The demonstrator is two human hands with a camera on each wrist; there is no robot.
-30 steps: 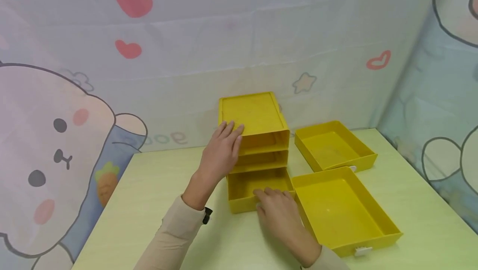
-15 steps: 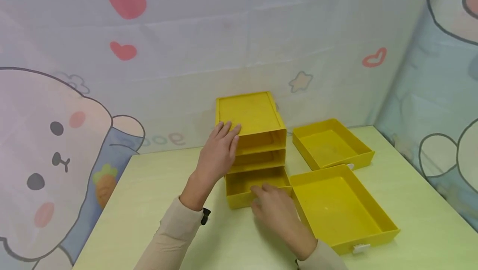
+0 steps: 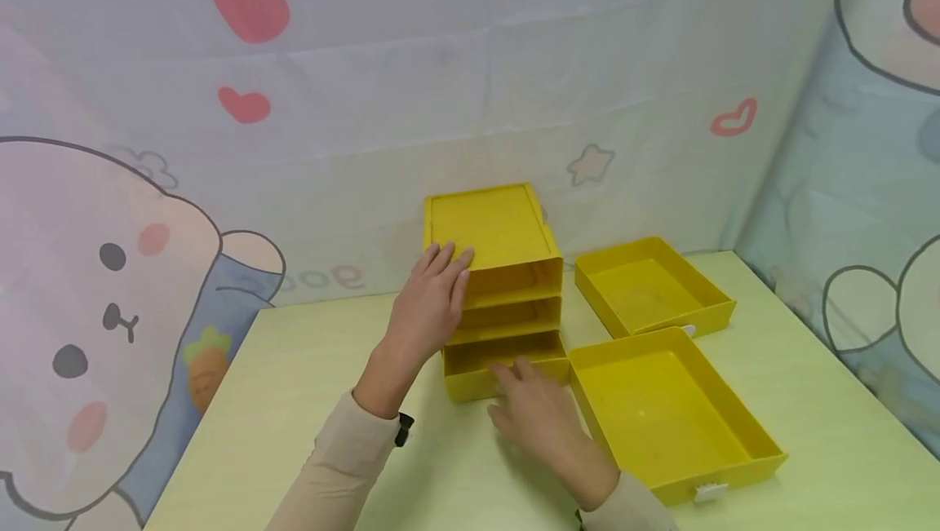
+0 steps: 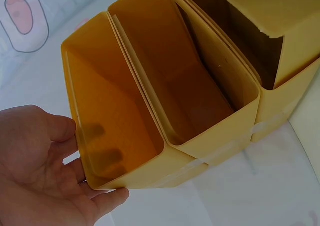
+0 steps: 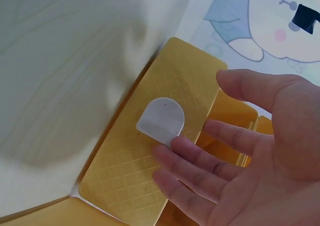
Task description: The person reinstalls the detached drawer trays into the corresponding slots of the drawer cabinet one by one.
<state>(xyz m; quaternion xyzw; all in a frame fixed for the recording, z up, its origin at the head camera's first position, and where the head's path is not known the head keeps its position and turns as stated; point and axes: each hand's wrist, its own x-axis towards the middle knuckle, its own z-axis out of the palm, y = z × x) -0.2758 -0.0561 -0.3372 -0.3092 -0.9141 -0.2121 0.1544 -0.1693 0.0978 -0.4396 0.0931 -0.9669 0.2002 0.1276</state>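
Observation:
A yellow desktop drawer cabinet (image 3: 488, 225) stands against the back cloth, its upper two slots without drawers. My left hand (image 3: 428, 307) rests on the front left corner of its top. In the left wrist view that hand's (image 4: 40, 166) fingers lie along the top, the thumb by the slot's edge. The lowest drawer (image 3: 470, 387) sits partly pulled out. At its front is my right hand (image 3: 539, 417), fingers extended. The right wrist view has the right hand's (image 5: 260, 161) fingertips touching the drawer front by a white rounded handle (image 5: 162, 118).
Two loose yellow drawers lie on the right of the pale table (image 3: 294, 417): a nearer one (image 3: 671, 409) close beside the lowest drawer, and a farther one (image 3: 649, 286) near the back edge. A printed cloth (image 3: 382, 90) hangs behind.
The lowest drawer has slid farther into the cabinet, with my right hand moving along at its front. My left hand has stayed on the cabinet top. The head view has shifted slightly.

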